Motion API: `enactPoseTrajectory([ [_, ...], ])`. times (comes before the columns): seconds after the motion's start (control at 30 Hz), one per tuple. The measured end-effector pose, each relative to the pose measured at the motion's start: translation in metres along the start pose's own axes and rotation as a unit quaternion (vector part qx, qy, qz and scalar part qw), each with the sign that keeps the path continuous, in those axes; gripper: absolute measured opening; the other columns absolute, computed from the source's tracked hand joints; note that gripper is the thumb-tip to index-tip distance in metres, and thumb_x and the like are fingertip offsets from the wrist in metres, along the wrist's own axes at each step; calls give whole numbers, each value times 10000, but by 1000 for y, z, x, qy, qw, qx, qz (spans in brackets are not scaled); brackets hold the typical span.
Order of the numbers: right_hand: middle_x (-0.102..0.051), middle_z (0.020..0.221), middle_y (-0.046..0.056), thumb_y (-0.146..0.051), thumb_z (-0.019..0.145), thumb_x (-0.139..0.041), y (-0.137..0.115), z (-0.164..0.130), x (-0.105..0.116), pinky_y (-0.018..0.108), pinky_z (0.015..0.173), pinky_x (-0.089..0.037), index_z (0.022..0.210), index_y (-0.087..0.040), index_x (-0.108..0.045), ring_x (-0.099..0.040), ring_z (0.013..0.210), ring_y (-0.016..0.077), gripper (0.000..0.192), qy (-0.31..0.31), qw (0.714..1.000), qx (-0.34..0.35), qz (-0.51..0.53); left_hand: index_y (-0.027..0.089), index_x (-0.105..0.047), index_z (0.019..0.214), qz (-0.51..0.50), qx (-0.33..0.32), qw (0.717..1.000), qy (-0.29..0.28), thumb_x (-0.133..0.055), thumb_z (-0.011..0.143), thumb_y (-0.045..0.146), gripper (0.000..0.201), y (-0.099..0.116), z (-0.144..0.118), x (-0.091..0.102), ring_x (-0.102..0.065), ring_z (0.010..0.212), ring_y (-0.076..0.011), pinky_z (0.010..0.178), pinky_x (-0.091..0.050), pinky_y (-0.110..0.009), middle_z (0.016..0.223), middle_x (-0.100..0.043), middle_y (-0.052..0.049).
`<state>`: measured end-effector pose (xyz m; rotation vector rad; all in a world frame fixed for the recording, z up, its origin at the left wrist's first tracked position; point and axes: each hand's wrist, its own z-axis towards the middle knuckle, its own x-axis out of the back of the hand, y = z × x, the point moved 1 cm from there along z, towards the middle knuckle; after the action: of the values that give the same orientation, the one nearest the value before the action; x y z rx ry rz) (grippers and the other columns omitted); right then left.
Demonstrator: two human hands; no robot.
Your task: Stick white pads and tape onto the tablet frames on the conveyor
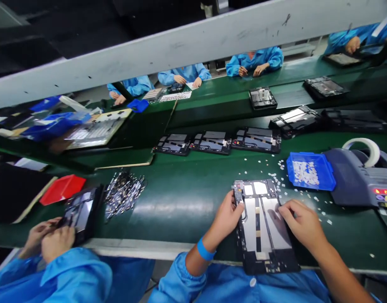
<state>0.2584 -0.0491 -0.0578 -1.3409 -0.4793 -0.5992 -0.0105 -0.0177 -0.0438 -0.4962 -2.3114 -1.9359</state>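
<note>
An opened tablet (265,227), its silver battery panels and circuit boards exposed, lies tilted over the table's front edge before me. My left hand (226,216) grips its upper left side, thumb on top of the frame and fingers at the edge. At the tablet's right edge is my right hand (300,223), thumb and forefinger pinched together; whatever is between those fingertips is too small to make out. Small white pieces (280,179) lie scattered on the green table just beyond the tablet and to its right.
A blue tray (327,170) of white pieces stands beside a tape dispenser (351,176). Several opened tablets (210,142) line the table behind. Left are a pile of small metal parts (124,193), a red tray (62,189) and a co-worker's hands (56,242) on another tablet.
</note>
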Motion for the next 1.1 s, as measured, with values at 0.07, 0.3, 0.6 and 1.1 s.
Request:
enactPoseTrajectory([
  [0.07, -724, 914, 62, -520, 963, -594, 10, -2, -2, 329, 667, -520, 904, -257, -716, -671, 773, 216, 296, 16, 999, -42, 3, 198, -596, 1377, -5, -1, 1000, -4, -632, 932, 261, 450, 0, -1, 0, -559, 705, -163, 660, -423, -295, 1003, -704, -41],
  [0.3, -772, 1046, 98, -543, 927, -627, 35, -15, -12, 346, 663, -570, 1254, -234, -656, -728, 824, 240, 450, -80, 978, -160, 108, 207, -598, 1397, 46, -2, 999, 27, -639, 925, 238, 475, -7, -2, 3, -559, 743, -165, 719, -443, -311, 1034, -628, -52],
  [0.6, -735, 1174, 89, -567, 911, -625, 18, -12, -5, 354, 711, -546, 1304, -240, -616, -710, 906, 244, 511, -135, 967, -198, 83, 227, -588, 1404, 63, 24, 998, 19, -619, 936, 241, 469, -8, -3, 1, -541, 743, -124, 732, -469, -287, 1018, -512, -14],
  [1.1, -677, 1021, 43, -483, 852, -774, -2, -33, 6, 336, 716, -562, 1278, -261, -554, -632, 774, 187, 528, -56, 954, -198, 218, 222, -438, 1563, -69, -16, 997, 38, -590, 974, 286, 611, 6, -24, -3, -591, 877, -160, 860, -530, -338, 1275, -627, -106],
])
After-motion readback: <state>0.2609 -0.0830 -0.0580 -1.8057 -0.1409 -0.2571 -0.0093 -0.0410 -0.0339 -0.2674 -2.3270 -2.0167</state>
